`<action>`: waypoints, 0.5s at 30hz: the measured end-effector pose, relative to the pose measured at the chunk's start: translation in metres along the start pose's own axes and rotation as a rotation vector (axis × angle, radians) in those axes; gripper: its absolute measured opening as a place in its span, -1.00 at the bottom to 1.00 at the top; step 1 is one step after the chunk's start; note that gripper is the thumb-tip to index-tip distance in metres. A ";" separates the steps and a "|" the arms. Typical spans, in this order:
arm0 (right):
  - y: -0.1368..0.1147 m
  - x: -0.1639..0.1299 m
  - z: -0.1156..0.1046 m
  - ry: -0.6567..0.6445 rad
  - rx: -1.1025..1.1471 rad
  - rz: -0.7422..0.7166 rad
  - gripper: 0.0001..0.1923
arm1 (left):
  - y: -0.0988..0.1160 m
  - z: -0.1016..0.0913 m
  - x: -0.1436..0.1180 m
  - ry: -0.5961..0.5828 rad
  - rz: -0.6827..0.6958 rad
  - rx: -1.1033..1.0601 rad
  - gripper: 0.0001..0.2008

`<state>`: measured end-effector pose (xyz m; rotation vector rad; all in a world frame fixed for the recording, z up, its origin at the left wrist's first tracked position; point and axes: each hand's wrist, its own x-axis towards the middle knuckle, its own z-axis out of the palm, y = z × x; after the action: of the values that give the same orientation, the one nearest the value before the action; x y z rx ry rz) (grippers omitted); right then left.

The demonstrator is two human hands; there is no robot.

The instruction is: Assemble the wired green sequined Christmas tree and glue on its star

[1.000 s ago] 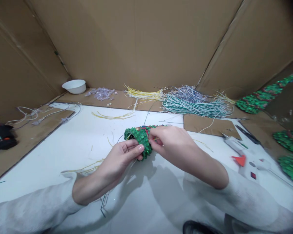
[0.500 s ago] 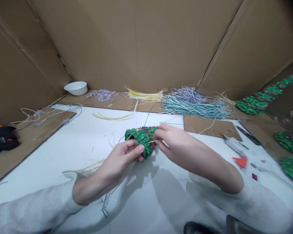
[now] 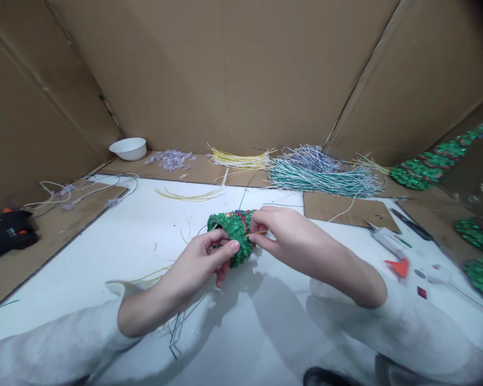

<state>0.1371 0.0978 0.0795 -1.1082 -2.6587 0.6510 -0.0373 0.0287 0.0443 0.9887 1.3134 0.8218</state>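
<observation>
While the green sequined cone (image 3: pixel 230 237) is gripped by the left hand (image 3: pixel 203 262) at centre frame, a thin yellow wire (image 3: pixel 256 233) is pinched by the right hand (image 3: pixel 284 236); careful threading is judged next.

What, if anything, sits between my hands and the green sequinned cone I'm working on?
Nothing visible does. The left hand already holds the green sequinned cone at its open end, and the right hand touches its other side, its fingers pinching a thin yellow wire against the sequins.
</observation>
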 end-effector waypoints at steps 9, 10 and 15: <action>0.006 -0.003 -0.025 -0.114 -0.063 0.010 -0.82 | 0.002 -0.002 -0.004 0.011 -0.051 0.130 -0.66; 0.006 -0.002 -0.026 -0.111 -0.069 0.014 -0.82 | 0.001 -0.003 -0.003 0.019 -0.053 0.142 -0.66; 0.005 0.000 -0.024 -0.092 -0.095 0.034 -0.82 | -0.004 -0.004 -0.001 0.059 -0.026 0.177 -0.64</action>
<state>0.1481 0.1088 0.0985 -1.1774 -2.7804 0.6009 -0.0415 0.0261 0.0409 1.0904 1.4663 0.7290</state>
